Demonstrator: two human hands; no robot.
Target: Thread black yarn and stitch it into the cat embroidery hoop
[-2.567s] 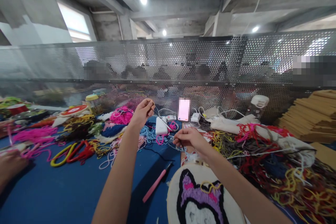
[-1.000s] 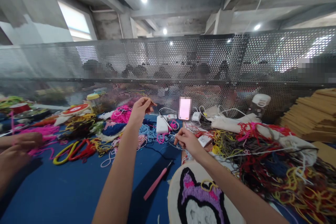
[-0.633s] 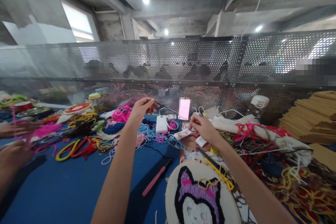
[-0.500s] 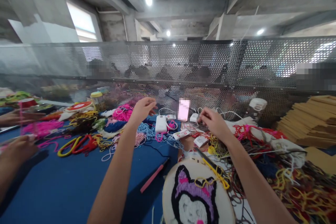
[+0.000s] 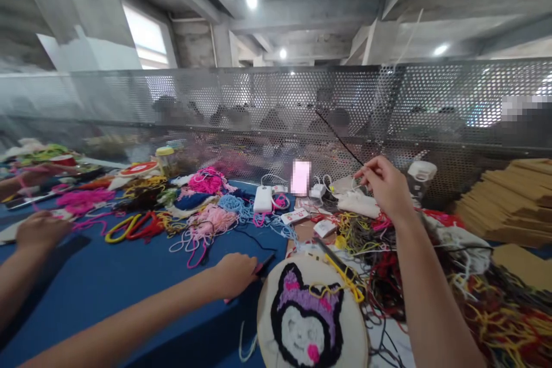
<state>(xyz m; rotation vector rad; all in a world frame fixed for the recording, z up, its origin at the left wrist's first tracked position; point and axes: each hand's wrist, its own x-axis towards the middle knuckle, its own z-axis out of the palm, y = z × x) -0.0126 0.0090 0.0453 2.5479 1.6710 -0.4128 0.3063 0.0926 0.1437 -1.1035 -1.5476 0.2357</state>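
My left hand [image 5: 236, 276] is closed over a pink-handled punch needle [image 5: 260, 267] by the hoop's left edge; its dark tip and a bit of pink handle show past my fingers. My right hand [image 5: 384, 187], raised over the yarn on the right, pinches a black yarn strand [image 5: 338, 137] that stretches up and left into the air. Below, between my arms, lies an embroidery hoop [image 5: 317, 322] with a purple, black and white cat-eared figure. A dark punch needle [image 5: 338, 261] with yellow yarn [image 5: 357, 292] rests across the hoop's upper right edge.
Yellow-and-red scissors [image 5: 133, 227] and yarn heaps [image 5: 211, 221] lie left on the blue table. A white power bank [image 5: 263, 199] and a phone [image 5: 301, 178] stand behind. Tangled yarn [image 5: 495, 322] and stacked cardboard [image 5: 509, 201] fill the right. A co-worker's hands [image 5: 41, 230] work far left.
My left hand has come down from above the yarn onto the pink-handled punch needle. My right hand has moved right and up, and a black yarn strand now shows in it.
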